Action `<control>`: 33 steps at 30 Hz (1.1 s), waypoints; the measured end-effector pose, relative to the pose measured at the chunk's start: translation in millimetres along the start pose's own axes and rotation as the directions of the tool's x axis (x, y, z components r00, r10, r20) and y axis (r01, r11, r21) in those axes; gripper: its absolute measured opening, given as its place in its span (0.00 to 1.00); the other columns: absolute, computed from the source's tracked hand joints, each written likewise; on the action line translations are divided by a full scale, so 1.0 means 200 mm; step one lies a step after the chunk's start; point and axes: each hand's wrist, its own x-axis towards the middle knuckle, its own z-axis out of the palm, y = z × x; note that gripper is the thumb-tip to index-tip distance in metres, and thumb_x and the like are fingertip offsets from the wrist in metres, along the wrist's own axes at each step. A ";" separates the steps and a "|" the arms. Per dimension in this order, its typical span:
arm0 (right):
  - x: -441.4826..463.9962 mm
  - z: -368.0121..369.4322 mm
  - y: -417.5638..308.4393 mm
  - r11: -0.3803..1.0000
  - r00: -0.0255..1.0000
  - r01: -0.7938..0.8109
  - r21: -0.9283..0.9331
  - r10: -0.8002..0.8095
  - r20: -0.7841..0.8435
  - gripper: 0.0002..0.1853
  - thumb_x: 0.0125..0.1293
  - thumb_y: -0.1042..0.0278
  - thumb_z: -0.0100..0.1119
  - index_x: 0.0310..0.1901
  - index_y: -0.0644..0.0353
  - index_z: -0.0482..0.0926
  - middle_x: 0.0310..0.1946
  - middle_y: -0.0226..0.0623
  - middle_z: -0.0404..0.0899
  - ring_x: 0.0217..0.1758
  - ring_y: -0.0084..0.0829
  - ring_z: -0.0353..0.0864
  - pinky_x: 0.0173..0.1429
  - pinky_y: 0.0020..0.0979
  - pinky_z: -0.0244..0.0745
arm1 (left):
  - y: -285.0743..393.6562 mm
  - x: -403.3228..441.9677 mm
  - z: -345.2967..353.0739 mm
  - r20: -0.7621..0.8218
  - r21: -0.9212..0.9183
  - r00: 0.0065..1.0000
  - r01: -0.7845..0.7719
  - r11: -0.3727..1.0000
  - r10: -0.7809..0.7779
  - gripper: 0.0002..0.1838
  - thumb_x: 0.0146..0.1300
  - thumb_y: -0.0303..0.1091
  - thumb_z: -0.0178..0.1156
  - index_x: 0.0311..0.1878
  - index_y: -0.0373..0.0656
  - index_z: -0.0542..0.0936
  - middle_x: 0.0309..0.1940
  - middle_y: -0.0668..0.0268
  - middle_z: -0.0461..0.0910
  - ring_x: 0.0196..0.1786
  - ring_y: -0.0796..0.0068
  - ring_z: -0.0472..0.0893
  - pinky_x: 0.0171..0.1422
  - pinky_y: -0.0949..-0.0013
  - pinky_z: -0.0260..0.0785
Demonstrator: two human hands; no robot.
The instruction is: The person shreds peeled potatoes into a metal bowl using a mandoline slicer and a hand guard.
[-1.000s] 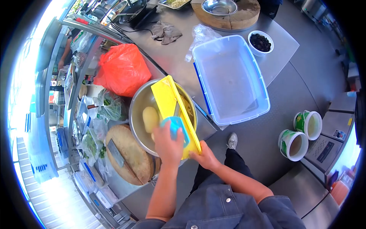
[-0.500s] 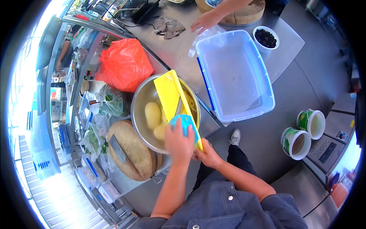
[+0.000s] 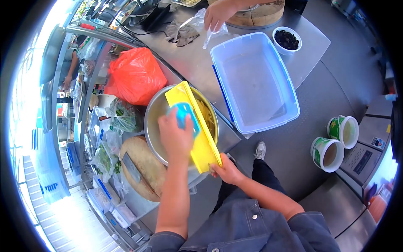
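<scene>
A yellow mandoline slicer [image 3: 204,151] lies slanted across the metal mixing bowl [image 3: 152,126]. Closed round its near end is my right hand [image 3: 228,170]. My left hand [image 3: 174,133], slightly blurred, grips a blue hand guard [image 3: 184,113] on the slicer's upper part. What is under the guard is hidden. Yellow slices [image 3: 205,115] show in the bowl to the right of the slicer. My left hand and the slicer cover much of the bowl's inside.
A round chopping board [image 3: 147,172] with a cleaver [image 3: 132,167] sits beside the bowl. Behind are a red plastic bag [image 3: 136,77] and a clear plastic tub [image 3: 256,84]. Another person's hand [image 3: 216,17] touches a clear bag. Two buckets [image 3: 327,155] stand on the floor.
My left hand has slid the blue guard up along the slicer, away from my body. The slicer has turned flatter. The potatoes seen before are now out of sight. The other person's hand has moved left.
</scene>
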 end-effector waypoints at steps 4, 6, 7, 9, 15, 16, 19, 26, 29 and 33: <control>0.00 -0.01 -0.04 0.999 1.000 -0.009 -0.037 0.009 0.006 0.11 0.75 0.71 0.55 0.45 0.63 0.61 0.31 0.36 0.77 0.29 0.24 0.79 0.35 0.30 0.77 | -0.04 -0.39 0.07 0.068 0.018 0.995 -0.069 0.997 0.067 0.25 0.62 0.42 0.67 0.60 0.41 0.78 0.45 0.51 0.74 0.46 0.50 0.78 0.49 0.52 0.73; 0.00 -0.01 -0.03 1.000 1.000 -0.007 -0.021 0.007 0.006 0.11 0.75 0.71 0.55 0.45 0.63 0.61 0.31 0.36 0.77 0.29 0.24 0.79 0.35 0.30 0.77 | -0.03 -0.45 0.10 0.074 0.079 0.996 -0.062 0.995 0.056 0.24 0.61 0.41 0.68 0.58 0.41 0.79 0.45 0.51 0.73 0.46 0.49 0.78 0.48 0.52 0.74; 0.01 -0.01 -0.02 1.000 1.000 0.003 -0.010 -0.003 0.019 0.11 0.75 0.72 0.55 0.45 0.63 0.61 0.31 0.36 0.76 0.29 0.24 0.79 0.35 0.30 0.77 | -0.03 -0.44 0.13 0.062 0.084 0.997 -0.046 0.995 0.041 0.24 0.60 0.40 0.68 0.58 0.42 0.79 0.45 0.51 0.74 0.47 0.48 0.78 0.48 0.51 0.74; 0.00 0.00 -0.03 1.000 1.000 -0.008 -0.028 0.008 0.010 0.11 0.75 0.72 0.54 0.45 0.63 0.61 0.31 0.36 0.76 0.30 0.24 0.79 0.35 0.30 0.77 | -0.04 -0.34 0.17 0.063 0.114 0.998 -0.016 0.993 0.009 0.23 0.61 0.41 0.68 0.58 0.43 0.79 0.45 0.52 0.74 0.48 0.49 0.78 0.48 0.51 0.74; -0.04 0.04 -0.02 1.000 1.000 -0.018 0.001 0.018 0.005 0.10 0.75 0.73 0.54 0.46 0.63 0.62 0.31 0.36 0.76 0.30 0.24 0.79 0.37 0.29 0.77 | -0.16 0.30 0.25 -0.032 0.121 0.999 0.026 0.992 -0.023 0.23 0.64 0.45 0.65 0.59 0.45 0.80 0.46 0.52 0.75 0.49 0.49 0.79 0.50 0.50 0.73; -0.04 0.04 -0.02 1.000 1.000 -0.023 0.011 0.023 -0.001 0.11 0.75 0.72 0.54 0.46 0.63 0.61 0.31 0.36 0.77 0.30 0.24 0.78 0.35 0.29 0.77 | -0.17 0.37 0.21 -0.052 0.081 0.997 0.052 0.995 -0.048 0.23 0.64 0.44 0.65 0.59 0.45 0.79 0.46 0.53 0.75 0.49 0.50 0.79 0.51 0.51 0.73; -0.02 0.01 0.00 1.000 1.000 -0.025 0.017 0.024 0.019 0.11 0.75 0.72 0.54 0.46 0.63 0.61 0.31 0.37 0.77 0.30 0.24 0.78 0.35 0.29 0.77 | -0.06 0.27 0.05 -0.032 0.039 0.996 0.082 0.996 -0.080 0.23 0.64 0.43 0.65 0.59 0.44 0.79 0.45 0.54 0.75 0.48 0.51 0.79 0.53 0.52 0.73; 0.00 0.00 -0.07 1.000 1.000 -0.015 0.028 0.015 0.004 0.09 0.76 0.72 0.53 0.47 0.62 0.63 0.32 0.36 0.77 0.32 0.25 0.79 0.39 0.30 0.77 | -0.05 -0.44 0.02 0.082 -0.010 0.996 -0.022 1.000 0.023 0.23 0.63 0.40 0.66 0.59 0.41 0.78 0.44 0.54 0.72 0.43 0.56 0.77 0.46 0.57 0.73; 0.01 0.00 -0.07 0.999 0.999 -0.040 -0.022 0.040 -0.002 0.09 0.76 0.73 0.53 0.48 0.63 0.63 0.32 0.36 0.77 0.32 0.26 0.80 0.39 0.30 0.77 | -0.04 -0.46 0.03 0.089 -0.001 0.996 -0.003 1.000 0.003 0.24 0.62 0.40 0.67 0.59 0.42 0.78 0.45 0.53 0.72 0.45 0.54 0.77 0.46 0.56 0.74; 0.01 0.00 -0.05 1.000 1.000 0.019 0.007 -0.019 -0.003 0.11 0.75 0.72 0.55 0.45 0.62 0.60 0.31 0.37 0.77 0.30 0.25 0.79 0.35 0.29 0.76 | -0.02 -0.43 0.09 0.101 0.055 0.995 0.004 0.998 -0.010 0.25 0.60 0.41 0.68 0.59 0.43 0.79 0.46 0.53 0.73 0.47 0.51 0.78 0.48 0.52 0.75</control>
